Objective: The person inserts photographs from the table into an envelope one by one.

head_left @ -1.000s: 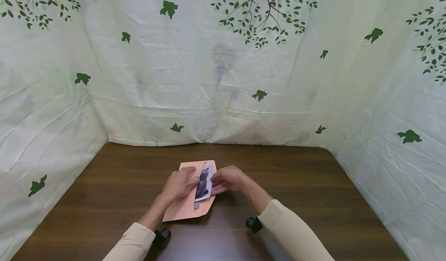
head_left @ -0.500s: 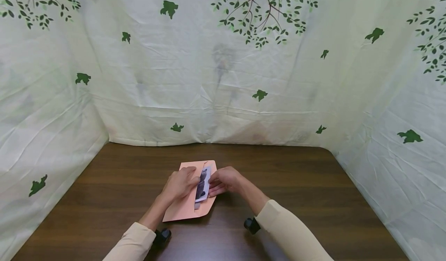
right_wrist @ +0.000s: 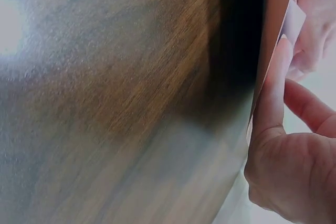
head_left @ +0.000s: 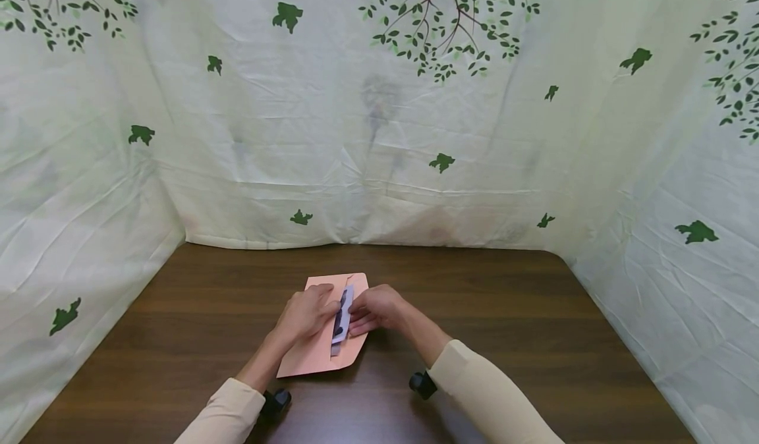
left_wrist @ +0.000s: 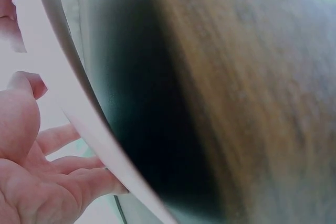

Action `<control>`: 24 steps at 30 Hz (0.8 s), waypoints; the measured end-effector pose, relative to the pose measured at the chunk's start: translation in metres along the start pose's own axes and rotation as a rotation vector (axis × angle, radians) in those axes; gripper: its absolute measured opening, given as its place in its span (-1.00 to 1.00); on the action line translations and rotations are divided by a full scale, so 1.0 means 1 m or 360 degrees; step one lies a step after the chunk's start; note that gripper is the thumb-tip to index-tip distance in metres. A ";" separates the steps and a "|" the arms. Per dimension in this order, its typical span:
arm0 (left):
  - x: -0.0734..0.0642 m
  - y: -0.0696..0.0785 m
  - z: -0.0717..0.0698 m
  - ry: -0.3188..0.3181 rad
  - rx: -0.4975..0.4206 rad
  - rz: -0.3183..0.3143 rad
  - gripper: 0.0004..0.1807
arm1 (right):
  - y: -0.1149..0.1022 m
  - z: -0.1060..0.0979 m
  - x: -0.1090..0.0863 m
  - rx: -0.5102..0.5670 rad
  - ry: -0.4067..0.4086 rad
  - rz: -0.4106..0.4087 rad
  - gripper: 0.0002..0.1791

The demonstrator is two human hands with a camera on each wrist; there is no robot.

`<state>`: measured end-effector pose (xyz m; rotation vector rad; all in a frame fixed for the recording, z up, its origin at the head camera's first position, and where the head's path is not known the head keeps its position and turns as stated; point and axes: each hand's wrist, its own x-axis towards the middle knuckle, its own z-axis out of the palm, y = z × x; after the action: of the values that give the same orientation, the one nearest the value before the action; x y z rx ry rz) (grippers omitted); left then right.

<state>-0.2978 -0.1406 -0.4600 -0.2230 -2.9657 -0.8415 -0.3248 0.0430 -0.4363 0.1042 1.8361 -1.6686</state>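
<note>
A pink envelope (head_left: 305, 356) lies near the middle of the table with its mouth and flap toward the right. Partway inside is a white-bordered card with a dark picture (head_left: 341, 325), a narrow strip of it showing. My left hand (head_left: 305, 313) rests on the envelope's left part, fingers extended and thumb by the mouth. My right hand (head_left: 379, 307) pinches the card's right edge over the flap. In the left wrist view, several fingers (left_wrist: 81, 182) touch the pale envelope. The right wrist view has a card corner (right_wrist: 294, 22) at the fingertips.
The brown wooden table (head_left: 510, 312) spreads around both arms. Behind and beside it hangs a white curtain (head_left: 249, 167) printed with green leaves. Dark wrist cameras (head_left: 423, 385) sit under the cream sleeves (head_left: 480, 388).
My right hand has moved left with the card, so less of its picture shows outside the envelope's mouth. The left hand and the envelope have stayed in place.
</note>
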 end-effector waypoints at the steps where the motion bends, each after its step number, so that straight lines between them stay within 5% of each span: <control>1: 0.000 0.000 0.000 -0.0004 -0.0005 -0.0009 -0.46 | 0.000 0.001 0.000 0.0006 0.0001 -0.0002 -0.84; 24: 0.000 0.002 -0.002 -0.0003 -0.0032 -0.0039 -0.47 | 0.002 0.012 0.004 0.0002 0.0019 -0.0048 -0.88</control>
<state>-0.2972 -0.1405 -0.4571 -0.1883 -2.9687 -0.8750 -0.3227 0.0305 -0.4396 0.0876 1.8537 -1.6934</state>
